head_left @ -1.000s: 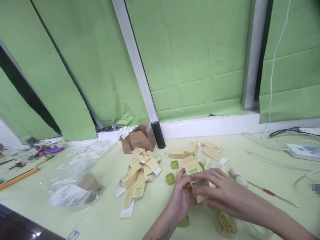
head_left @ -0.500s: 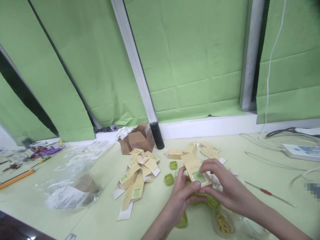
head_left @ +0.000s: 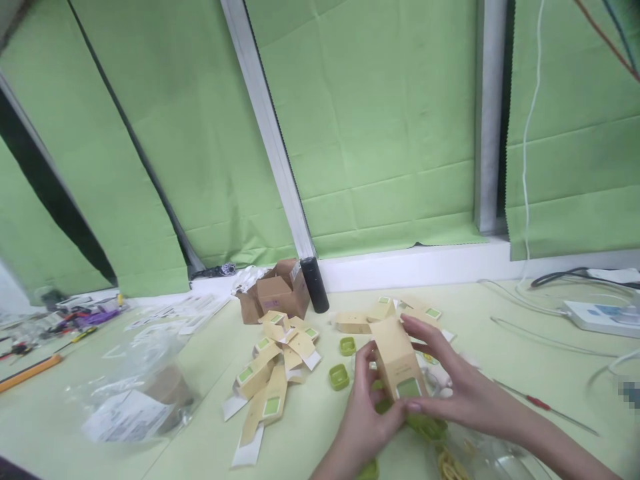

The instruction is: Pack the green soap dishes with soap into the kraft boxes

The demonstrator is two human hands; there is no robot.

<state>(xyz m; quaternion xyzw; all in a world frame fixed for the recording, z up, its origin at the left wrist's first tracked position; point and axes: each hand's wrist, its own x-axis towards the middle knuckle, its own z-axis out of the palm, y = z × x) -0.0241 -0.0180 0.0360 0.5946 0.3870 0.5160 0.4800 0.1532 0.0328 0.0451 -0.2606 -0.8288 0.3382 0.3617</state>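
Between my two hands I hold a small tan cardboard box (head_left: pixel 397 350) with a green window near its lower end. My left hand (head_left: pixel 367 400) grips its left side, thumb at the bottom. On the right side, my right hand (head_left: pixel 445 373) has its fingers at the upper edge and its thumb low by the window. Small green square trays (head_left: pixel 339 377) lie to the left of my hands, and more green pieces are partly hidden beneath them. A clear bag with yellow rings (head_left: pixel 450 463) lies below my right hand.
Several similar tan boxes (head_left: pixel 275 383) are heaped to the left, with more behind my hands. An opened brown carton (head_left: pixel 283 290) and a black cylinder (head_left: pixel 315 285) stand at the back. A plastic bag (head_left: pixel 135 400) lies left; a red-handled thin tool (head_left: pixel 539 403) lies right.
The box has been turned more upright, so its plain tan face shows more. My right fingers have moved from the window up to the box's upper edge. The view has tilted slightly upward.
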